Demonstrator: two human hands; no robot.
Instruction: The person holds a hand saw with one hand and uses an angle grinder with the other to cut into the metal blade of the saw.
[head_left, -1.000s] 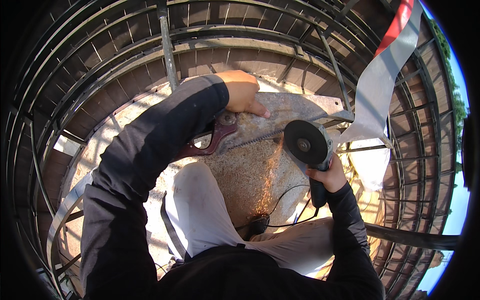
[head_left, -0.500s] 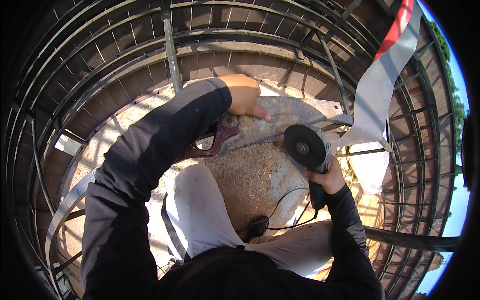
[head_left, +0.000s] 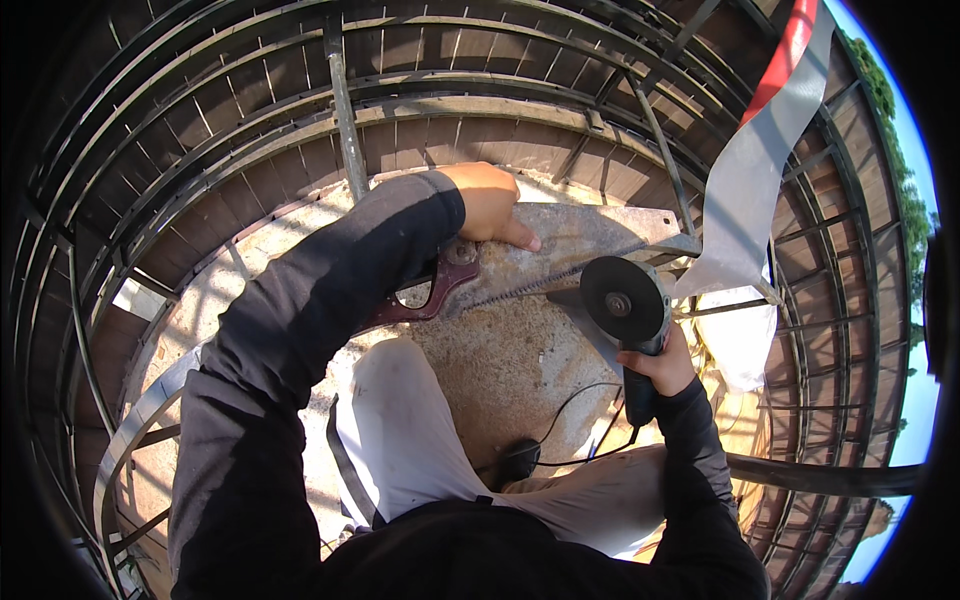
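My left hand point(head_left: 487, 207) is closed on the upper edge of a hand saw point(head_left: 575, 232), its thumb lying on the rusty blade. The saw's maroon handle point(head_left: 440, 290) is under my left forearm, and its toothed edge faces me. In my right hand point(head_left: 668, 362) is an angle grinder point(head_left: 640, 395), gripped round its dark body. Its black disc point(head_left: 618, 302) faces up beside the teeth, towards the blade's far end. Whether the disc touches the teeth I cannot tell.
A black cord point(head_left: 565, 462) runs from the grinder past my light trousers point(head_left: 405, 430). Metal bars point(head_left: 345, 120) curve around me in front of brown boards. A red and grey strip point(head_left: 750, 170) hangs at the right. Another metal strip point(head_left: 135, 420) bends at the left.
The grinder has shifted a little to the right along the saw's toothed edge. My left hand keeps its hold on the blade, and the view has moved slightly.
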